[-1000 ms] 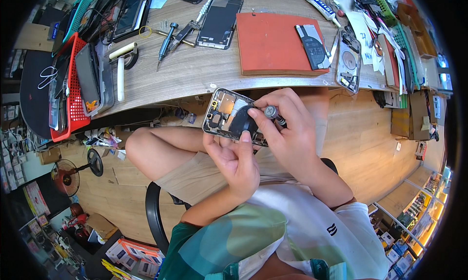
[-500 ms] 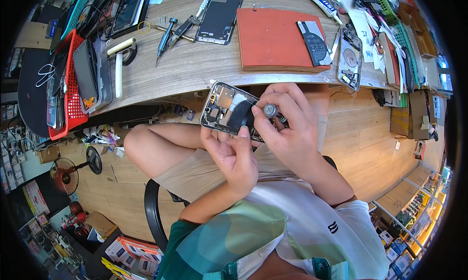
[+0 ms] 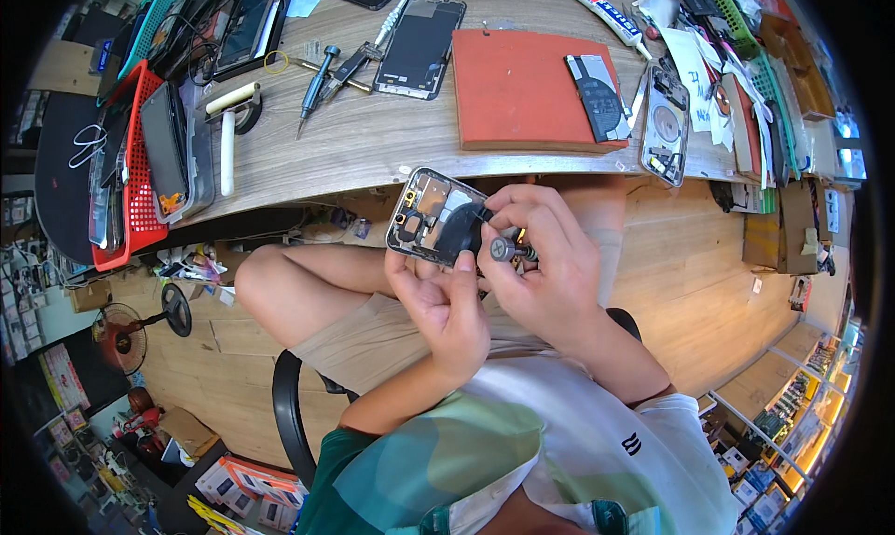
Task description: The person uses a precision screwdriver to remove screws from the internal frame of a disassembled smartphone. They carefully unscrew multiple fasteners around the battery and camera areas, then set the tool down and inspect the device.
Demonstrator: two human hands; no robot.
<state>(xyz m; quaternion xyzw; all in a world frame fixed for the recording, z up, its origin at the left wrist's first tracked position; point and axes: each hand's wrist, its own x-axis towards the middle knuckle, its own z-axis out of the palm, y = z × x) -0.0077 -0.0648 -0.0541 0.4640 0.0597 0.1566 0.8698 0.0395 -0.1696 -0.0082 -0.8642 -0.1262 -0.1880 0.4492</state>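
An opened phone body [image 3: 432, 209], with a metal frame, exposed internals and a dark rounded piece [image 3: 459, 225], is held tilted over my lap just below the desk edge. My left hand [image 3: 440, 307] grips it from beneath, thumb on its lower edge. At its right end, my right hand [image 3: 545, 265] is closed round a tool with a grey round cap [image 3: 503, 249], apparently a screwdriver. That hand's thumb and forefinger meet near the dark piece; what they pinch there is too small to make out.
On the desk [image 3: 308, 162] are a red pad [image 3: 508, 88] with a battery [image 3: 595, 97], a screen [image 3: 419, 46], screwdrivers [image 3: 317, 88], a roller [image 3: 227, 139], another opened phone body [image 3: 667, 125], a glue tube [image 3: 604, 18] and a red basket [image 3: 135, 199]. Below are a chair [image 3: 289, 414] and a fan [image 3: 121, 335].
My right hand has shifted a little down, and the capped tool in it has tipped down and left. The phone body stays in my left hand, only slightly moved.
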